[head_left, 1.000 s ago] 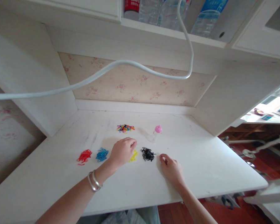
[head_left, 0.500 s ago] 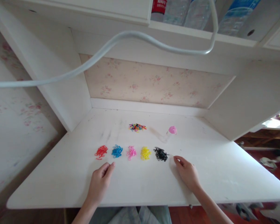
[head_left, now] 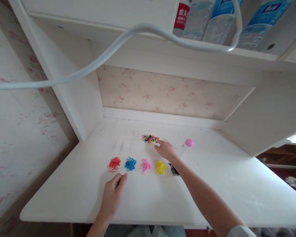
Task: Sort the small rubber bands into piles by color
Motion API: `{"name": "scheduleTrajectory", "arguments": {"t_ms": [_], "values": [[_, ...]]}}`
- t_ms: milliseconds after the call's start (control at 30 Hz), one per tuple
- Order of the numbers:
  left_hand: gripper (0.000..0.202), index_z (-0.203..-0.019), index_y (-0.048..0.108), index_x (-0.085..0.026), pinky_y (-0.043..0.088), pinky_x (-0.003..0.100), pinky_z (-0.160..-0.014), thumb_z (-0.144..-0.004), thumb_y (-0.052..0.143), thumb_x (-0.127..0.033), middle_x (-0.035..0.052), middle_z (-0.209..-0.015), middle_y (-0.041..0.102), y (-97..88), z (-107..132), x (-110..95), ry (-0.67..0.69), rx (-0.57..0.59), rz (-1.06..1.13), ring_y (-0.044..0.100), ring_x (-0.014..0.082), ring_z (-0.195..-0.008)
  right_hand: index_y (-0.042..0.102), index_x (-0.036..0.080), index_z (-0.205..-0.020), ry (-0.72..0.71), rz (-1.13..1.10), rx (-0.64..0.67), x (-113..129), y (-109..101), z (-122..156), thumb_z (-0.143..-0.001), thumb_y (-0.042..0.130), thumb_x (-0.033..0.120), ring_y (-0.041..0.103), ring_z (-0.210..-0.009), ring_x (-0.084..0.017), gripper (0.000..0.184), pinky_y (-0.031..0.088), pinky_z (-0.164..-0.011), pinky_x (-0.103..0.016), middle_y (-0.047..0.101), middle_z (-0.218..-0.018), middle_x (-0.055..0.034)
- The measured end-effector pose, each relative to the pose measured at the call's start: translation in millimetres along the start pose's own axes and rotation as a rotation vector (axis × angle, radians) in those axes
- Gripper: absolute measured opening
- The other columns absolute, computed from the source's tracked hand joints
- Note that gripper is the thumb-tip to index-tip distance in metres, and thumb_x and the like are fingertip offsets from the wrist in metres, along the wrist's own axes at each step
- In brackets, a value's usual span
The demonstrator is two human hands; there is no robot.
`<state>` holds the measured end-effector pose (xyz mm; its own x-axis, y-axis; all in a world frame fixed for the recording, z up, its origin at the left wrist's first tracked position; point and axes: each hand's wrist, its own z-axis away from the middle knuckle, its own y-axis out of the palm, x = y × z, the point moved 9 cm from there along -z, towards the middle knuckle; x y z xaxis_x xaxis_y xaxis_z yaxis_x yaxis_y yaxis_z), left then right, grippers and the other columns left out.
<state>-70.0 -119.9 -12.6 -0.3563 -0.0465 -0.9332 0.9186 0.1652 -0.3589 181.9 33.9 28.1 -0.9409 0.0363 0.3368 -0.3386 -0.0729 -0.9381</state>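
Observation:
On a white desk (head_left: 222,184) lie small heaps of tiny rubber bands in a row: red (head_left: 113,163), blue (head_left: 130,163), pink (head_left: 145,165), yellow (head_left: 160,167) and black (head_left: 174,170), the black one partly hidden under my right forearm. Farther back lies a mixed-colour heap (head_left: 149,138). My right hand (head_left: 165,150) reaches to the right edge of that mixed heap, fingers curled towards it. My left hand (head_left: 112,194) rests flat on the desk in front of the blue heap, fingers stretched out. A clear little bottle with a pink cap (head_left: 188,143) lies just right of my right hand.
A white cable (head_left: 93,64) hangs across the view above the desk. Water bottles (head_left: 212,19) stand on the shelf overhead. White side panels and a flowered back wall (head_left: 172,93) close in the desk on three sides.
My right hand has moved from beside the black heap forward to the mixed-colour heap. My left hand has drawn back from the yellow heap to the desk's front, uncovering the pink heap.

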Motion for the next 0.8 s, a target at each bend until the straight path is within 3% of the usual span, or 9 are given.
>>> {"name": "scheduleTrajectory", "arguments": {"t_ms": [133, 267, 800], "values": [[0.044, -0.058, 0.024, -0.021, 0.023, 0.02, -0.047, -0.084, 0.043, -0.049, -0.0065, -0.054, 0.021, 0.5, -3.4, 2.8, -0.004, 0.008, 0.001, 0.026, 0.0088, -0.052, 0.054, 0.016, -0.113, 0.024, 0.058, 0.086, 7.5, 22.3, -25.6, -0.088, 0.052, 0.036, 0.058, -0.094, -0.017, 0.032, 0.049, -0.081, -0.038, 0.057, -0.112, -0.0059], [0.043, -0.058, 0.025, -0.021, 0.023, 0.02, -0.048, -0.085, 0.042, -0.05, -0.0064, -0.055, 0.021, 2.2, -5.0, 4.5, -0.009, 0.03, 0.006, 0.026, 0.009, -0.053, 0.053, 0.017, -0.114, 0.044, 0.111, 0.106, 7.5, 32.9, -30.5, -0.089, 0.052, 0.035, 0.057, -0.096, -0.017, 0.031, 0.049, -0.082, -0.038, 0.056, -0.114, -0.0061], [0.044, -0.057, 0.027, -0.02, 0.023, 0.02, -0.048, -0.083, 0.046, -0.051, -0.0069, -0.053, 0.023, 1.8, -6.0, 3.7, -0.006, 0.014, 0.032, 0.027, 0.0086, -0.052, 0.055, 0.019, -0.112, -0.009, 0.167, 0.115, 14.9, 34.8, -25.5, -0.09, 0.05, 0.035, 0.057, -0.095, -0.016, 0.028, 0.049, -0.082, -0.037, 0.056, -0.114, -0.0059]]}}
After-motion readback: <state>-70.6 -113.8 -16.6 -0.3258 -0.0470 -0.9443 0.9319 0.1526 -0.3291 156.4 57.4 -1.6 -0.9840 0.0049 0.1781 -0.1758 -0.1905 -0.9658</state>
